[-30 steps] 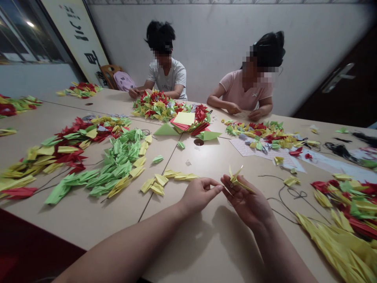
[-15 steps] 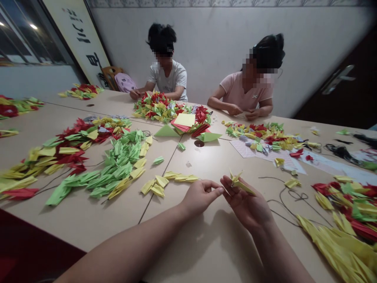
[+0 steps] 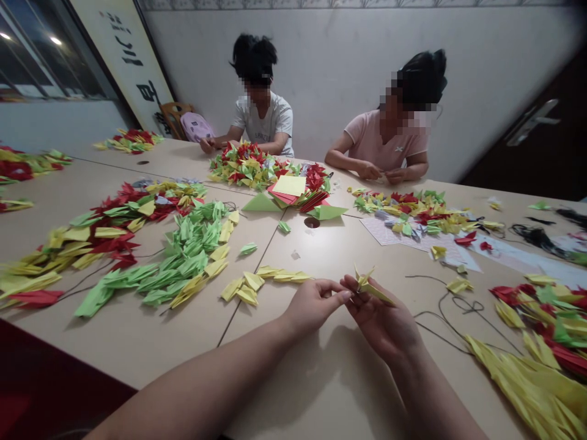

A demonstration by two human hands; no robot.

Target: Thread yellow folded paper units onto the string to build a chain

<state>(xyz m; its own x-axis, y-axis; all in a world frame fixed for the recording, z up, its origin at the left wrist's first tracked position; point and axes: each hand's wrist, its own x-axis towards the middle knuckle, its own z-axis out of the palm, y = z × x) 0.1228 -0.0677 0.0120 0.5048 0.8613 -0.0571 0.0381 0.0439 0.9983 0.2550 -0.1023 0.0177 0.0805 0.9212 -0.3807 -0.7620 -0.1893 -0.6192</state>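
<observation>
- Beige tabletop (image 3: 330,379) fills the room's foreground; the wearer's forearms cross its near edge, which keeps both hands supported just above the surface.
- Right hand (image 3: 385,321), palm up, cradles a yellow folded paper crane (image 3: 370,285) on its fingertips; the piece sits raised off the table near the near edge, with its points clear of the palm so they are not crushed.
- Left hand (image 3: 312,302) closes thumb and forefinger in a narrow pinch at the crane's left tip, touching the right hand's fingers. Whether it grips paper or thread there cannot be told.
- Dark thread (image 3: 447,302) loops on the table just right of the hands, within reach.
- Long yellow strung pieces (image 3: 523,385) lie at the near right corner, overlapped in one direction.
- Loose yellow folded pieces (image 3: 257,282) lie left of the hands near the table seam.
- Green folded pieces (image 3: 178,263) and a red-and-yellow pile (image 3: 101,235) spread toward the left edge, roughly grouped by colour.
- Flat paper sheets (image 3: 288,186) are stacked mid-table beside a mixed heap.
- At the far edge, two other people (image 3: 261,116) sit with hands on their own piles.
</observation>
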